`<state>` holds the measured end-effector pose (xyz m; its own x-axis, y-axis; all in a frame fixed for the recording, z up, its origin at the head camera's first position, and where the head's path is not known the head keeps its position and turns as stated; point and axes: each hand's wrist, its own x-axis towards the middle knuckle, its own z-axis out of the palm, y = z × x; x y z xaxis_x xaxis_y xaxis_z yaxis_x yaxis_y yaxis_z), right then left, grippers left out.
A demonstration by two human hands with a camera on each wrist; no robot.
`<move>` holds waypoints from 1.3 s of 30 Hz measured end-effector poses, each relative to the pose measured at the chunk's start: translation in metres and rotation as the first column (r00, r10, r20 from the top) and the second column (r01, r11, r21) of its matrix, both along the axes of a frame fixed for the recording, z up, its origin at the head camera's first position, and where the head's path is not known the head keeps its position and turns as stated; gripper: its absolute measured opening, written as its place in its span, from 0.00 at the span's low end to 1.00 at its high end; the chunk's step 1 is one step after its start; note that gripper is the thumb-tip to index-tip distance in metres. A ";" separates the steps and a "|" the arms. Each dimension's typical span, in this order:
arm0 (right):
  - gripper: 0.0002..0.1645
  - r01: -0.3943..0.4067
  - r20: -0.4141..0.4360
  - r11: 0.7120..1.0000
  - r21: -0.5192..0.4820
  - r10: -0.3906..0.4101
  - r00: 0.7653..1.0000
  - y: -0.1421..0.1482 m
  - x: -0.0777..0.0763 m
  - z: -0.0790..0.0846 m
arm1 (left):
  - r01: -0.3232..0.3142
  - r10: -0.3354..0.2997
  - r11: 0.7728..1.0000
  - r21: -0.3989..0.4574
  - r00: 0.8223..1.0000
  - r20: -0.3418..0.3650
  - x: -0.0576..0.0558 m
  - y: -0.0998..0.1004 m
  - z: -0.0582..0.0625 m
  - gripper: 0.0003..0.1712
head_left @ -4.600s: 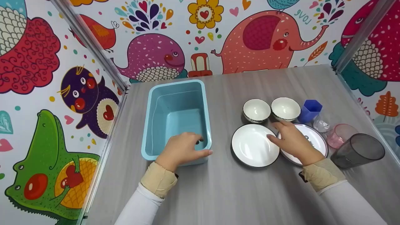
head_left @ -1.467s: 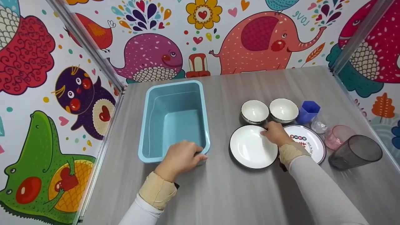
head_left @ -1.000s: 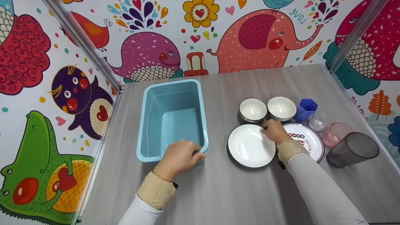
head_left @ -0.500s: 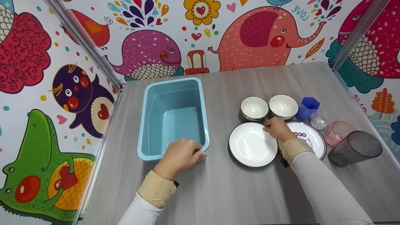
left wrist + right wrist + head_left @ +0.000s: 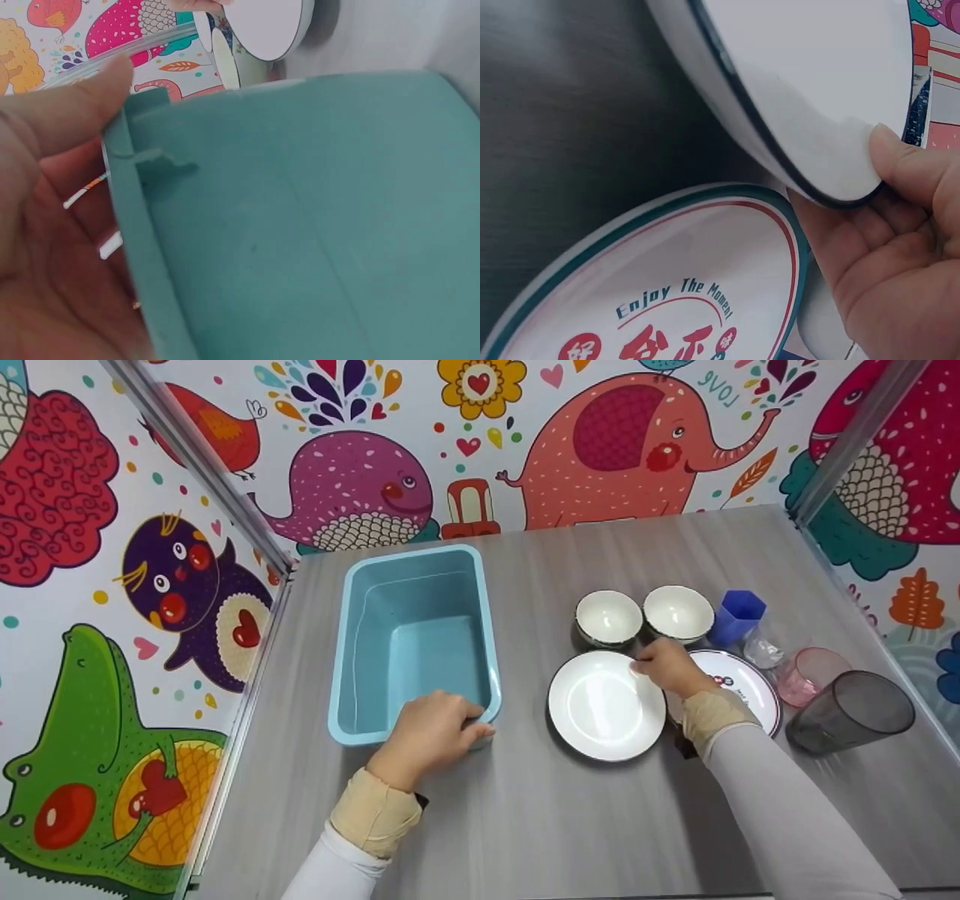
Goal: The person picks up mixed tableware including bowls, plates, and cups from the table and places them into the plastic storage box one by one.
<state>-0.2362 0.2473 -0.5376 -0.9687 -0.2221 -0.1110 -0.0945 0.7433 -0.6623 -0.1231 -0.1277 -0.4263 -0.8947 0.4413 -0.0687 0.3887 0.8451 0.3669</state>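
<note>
Gripped the tub [image 5: 431,656] at its near right corner with the left hand [image 5: 431,735] — and pinched the plate [image 5: 606,709], right of the tub, by its edge with the right hand [image 5: 670,666] — beside a printed plate [image 5: 754,690], before two bowls [image 5: 609,617].

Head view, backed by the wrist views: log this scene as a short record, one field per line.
Left hand: left hand grips the light blue tub at its near right corner
Right hand: right hand pinches the plain white plate by its dark rim, thumb on top, fingers beneath
Plate lifted: cannot tell
Right of that plate: printed plate, partly hidden by the right hand
Behind the plates: two white bowls, side by side
Far right: blue cup, clear item, pink cup, dark gray cup
</note>
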 end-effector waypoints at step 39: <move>0.16 0.068 0.119 0.995 -0.066 -0.060 0.991 -0.004 0.008 0.036 | 0.054 -0.055 0.998 -0.018 0.998 -0.040 -0.002 -0.002 0.003 0.32</move>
<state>-0.2283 0.2432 -0.5018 -0.9624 -0.1714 -0.2105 0.0326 0.6967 -0.7166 -0.1252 -0.1295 -0.4228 -0.8716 0.4886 -0.0410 0.4486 0.8284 0.3354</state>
